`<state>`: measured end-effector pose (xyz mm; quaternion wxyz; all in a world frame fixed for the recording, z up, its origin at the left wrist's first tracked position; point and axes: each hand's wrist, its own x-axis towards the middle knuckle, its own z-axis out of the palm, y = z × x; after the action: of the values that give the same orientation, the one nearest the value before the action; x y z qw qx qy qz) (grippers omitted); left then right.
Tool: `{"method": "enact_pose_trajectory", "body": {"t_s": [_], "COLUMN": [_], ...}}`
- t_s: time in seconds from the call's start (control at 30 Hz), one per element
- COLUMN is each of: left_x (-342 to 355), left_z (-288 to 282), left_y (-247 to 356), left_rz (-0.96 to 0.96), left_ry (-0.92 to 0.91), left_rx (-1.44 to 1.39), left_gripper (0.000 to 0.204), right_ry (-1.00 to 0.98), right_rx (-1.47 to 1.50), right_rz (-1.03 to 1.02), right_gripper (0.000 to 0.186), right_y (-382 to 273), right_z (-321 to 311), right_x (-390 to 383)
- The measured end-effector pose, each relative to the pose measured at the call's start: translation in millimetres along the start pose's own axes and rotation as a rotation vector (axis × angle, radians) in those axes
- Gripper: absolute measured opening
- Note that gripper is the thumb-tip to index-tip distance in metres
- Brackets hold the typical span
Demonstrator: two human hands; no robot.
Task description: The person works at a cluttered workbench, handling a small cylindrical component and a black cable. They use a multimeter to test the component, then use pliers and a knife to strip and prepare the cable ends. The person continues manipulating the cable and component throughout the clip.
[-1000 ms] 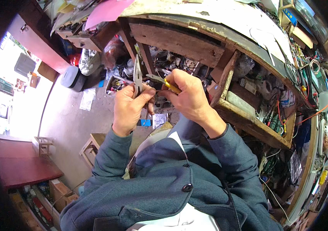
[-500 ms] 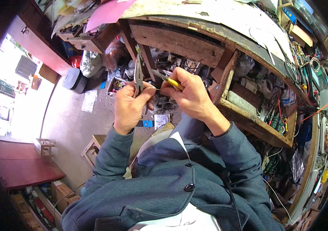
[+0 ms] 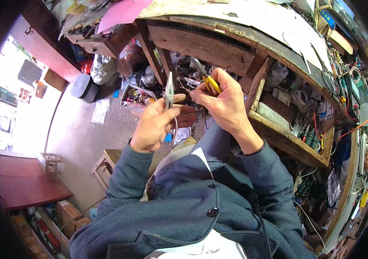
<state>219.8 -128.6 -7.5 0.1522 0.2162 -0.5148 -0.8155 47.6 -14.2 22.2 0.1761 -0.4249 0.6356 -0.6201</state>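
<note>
My left hand (image 3: 156,125) grips silver long-nose pliers (image 3: 169,93), jaws upward, the thumb pressed on them and some fingers stretched out behind. A thin pale wire (image 3: 175,131) hangs beside the left thumb. To the right, my right hand (image 3: 227,101) is closed around a yellow-handled hand tool (image 3: 213,85). Its slim metal end (image 3: 199,67) points up and left; its exact kind is unclear. A short thin strand (image 3: 184,88) shows near the right fingertips, and I cannot tell whether they pinch it. The hands are apart.
A cluttered workbench (image 3: 235,21) runs along the far side, with an open wooden drawer (image 3: 287,142) full of tools and parts at right. Mixed parts fill a box (image 3: 138,99) on the floor. A small wooden stool (image 3: 106,166) and a dark bin (image 3: 84,88) stand at left.
My hands have separated after being close together over a thin piece. The left hand with the pliers shifted right and its fingers spread; the yellow-handled tool now points more upward.
</note>
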Motion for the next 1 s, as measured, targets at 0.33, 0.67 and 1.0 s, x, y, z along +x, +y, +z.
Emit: {"method": "enact_pose_trajectory", "body": {"t_s": [0.33,0.67,1.0], "left_x": [-4.5,-4.5,-4.6], "left_z": [14.9,19.2,12.3], "left_y": [-22.5,-30.4,-36.3], "left_rz": [-0.012,0.247,0.330], "left_ry": [-0.066,0.024,0.069], "left_rx": [0.050,0.636,0.789], "left_gripper": [0.041,0.030,0.026], "right_ry": [0.046,0.024,-0.002], "right_rx": [-0.103,-0.224,-0.307], "right_rz": [0.076,-0.034,-0.044], "right_gripper": [0.029,0.028,0.027], "right_y": [-0.9,-4.2,-5.2], "right_z": [-8.9,-5.6,-6.9], "right_x": [-4.4,-10.7,-11.4]}}
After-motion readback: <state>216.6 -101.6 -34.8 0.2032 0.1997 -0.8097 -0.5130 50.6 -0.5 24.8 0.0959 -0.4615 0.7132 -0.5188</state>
